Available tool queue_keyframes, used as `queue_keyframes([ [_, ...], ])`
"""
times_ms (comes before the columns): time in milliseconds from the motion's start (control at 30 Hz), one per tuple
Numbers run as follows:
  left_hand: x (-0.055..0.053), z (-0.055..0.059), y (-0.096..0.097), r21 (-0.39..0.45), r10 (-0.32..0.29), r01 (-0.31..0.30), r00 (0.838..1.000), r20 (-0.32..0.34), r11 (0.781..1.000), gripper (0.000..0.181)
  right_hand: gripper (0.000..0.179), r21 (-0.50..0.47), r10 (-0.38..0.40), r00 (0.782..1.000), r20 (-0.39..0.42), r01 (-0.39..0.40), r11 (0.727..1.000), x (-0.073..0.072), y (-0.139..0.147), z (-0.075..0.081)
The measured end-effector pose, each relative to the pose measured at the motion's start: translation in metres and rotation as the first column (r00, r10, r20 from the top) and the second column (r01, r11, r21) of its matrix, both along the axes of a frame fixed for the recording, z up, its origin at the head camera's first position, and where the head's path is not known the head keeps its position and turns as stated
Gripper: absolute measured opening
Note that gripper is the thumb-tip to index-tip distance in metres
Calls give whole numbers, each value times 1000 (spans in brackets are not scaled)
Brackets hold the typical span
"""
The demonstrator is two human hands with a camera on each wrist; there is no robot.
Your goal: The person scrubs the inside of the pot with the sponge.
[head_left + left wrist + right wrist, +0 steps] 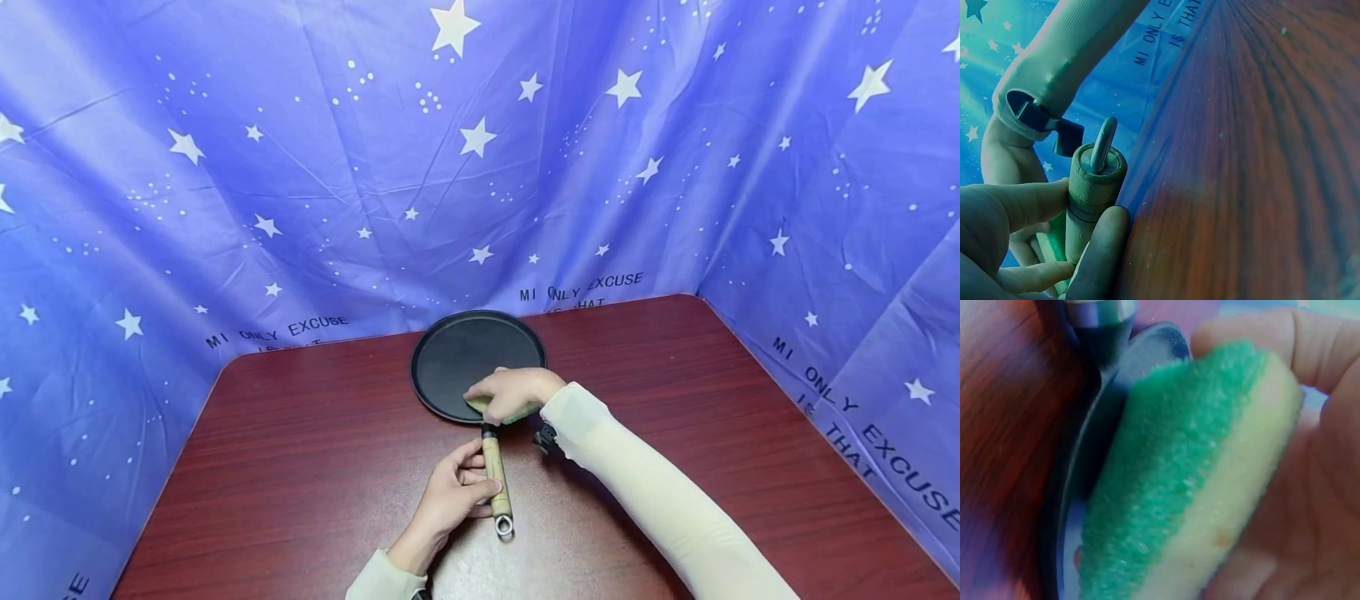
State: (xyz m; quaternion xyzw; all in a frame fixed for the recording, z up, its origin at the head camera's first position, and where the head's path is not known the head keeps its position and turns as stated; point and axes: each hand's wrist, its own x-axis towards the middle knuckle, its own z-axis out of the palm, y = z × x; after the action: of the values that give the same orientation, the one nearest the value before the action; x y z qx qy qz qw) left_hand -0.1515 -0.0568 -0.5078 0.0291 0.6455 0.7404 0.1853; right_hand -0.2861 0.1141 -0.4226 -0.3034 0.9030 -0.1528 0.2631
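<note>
A round black frying pan point(472, 354) lies on the table, its wooden handle point(497, 479) pointing to the near side and ending in a metal hanging loop point(503, 526). My left hand point(453, 492) holds that handle between thumb and fingers; the left wrist view shows the handle's end point(1099, 169) up close. Over the near right part of the pan, my right hand point(517, 392) grips a sponge point(1204, 469) with a green scouring side and a pale yellow side. In the right wrist view the green side faces the pan's rim point(1063, 506).
The dark red wooden table point(315, 450) extends on both sides of the pan. Its far edge meets a blue curtain point(360, 167) with white stars and printed words, which also hangs at the left and right. The pan's far rim lies near that edge.
</note>
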Motion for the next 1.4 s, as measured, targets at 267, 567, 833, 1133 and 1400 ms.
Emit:
queue_keyframes([
  [267,1,0,0,-31,10,-10,1000,-4,999,82,71,-26,44,992,118,-42,999,-2,6,6],
  [567,-2,0,0,-50,12,-13,1000,-26,999,83,71,-30,33,975,220,-27,999,-1,3,17],
  [833,-1,1,0,-32,10,-11,1000,-21,999,82,69,-28,33,956,291,-26,999,-10,6,18],
  [1133,-1,0,0,-40,18,-19,1000,-18,999,82,68,-69,76,938,338,-55,996,-22,13,19],
  [1400,0,0,1,-33,18,-18,1000,-7,999,82,68,-208,169,915,365,-97,973,-15,45,24],
])
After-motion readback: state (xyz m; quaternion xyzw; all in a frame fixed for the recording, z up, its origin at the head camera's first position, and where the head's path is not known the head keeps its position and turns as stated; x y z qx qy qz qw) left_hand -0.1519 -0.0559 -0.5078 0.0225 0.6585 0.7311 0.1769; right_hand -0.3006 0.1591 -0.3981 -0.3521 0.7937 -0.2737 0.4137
